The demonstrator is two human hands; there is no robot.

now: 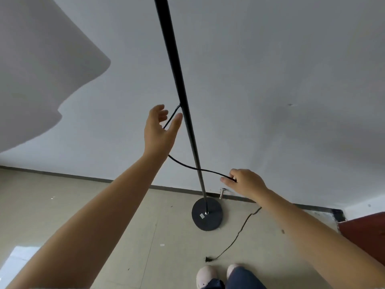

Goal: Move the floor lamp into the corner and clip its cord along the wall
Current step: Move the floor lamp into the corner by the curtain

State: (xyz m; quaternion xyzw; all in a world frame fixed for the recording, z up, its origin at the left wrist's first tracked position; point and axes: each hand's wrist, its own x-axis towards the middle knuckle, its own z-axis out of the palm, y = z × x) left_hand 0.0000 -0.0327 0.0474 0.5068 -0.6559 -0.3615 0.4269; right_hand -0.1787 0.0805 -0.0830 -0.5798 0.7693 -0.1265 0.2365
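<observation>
A black floor lamp stands by the white wall, its thin pole point(179, 84) rising from a round dark base point(207, 214) on the floor. A black cord point(191, 167) leaves the pole at mid height, loops down across it and runs to my right hand point(243, 182), which pinches it. From there the cord drops to the floor. My left hand point(160, 130) is raised just left of the pole with fingers spread, close to the cord but holding nothing.
A pale lamp shade point(41, 69) fills the upper left. A metal door stop point(221, 193) sticks out of the dark baseboard point(83, 177) beside the base. A reddish-brown panel point(366, 234) is at the right edge. My feet point(208, 275) are below.
</observation>
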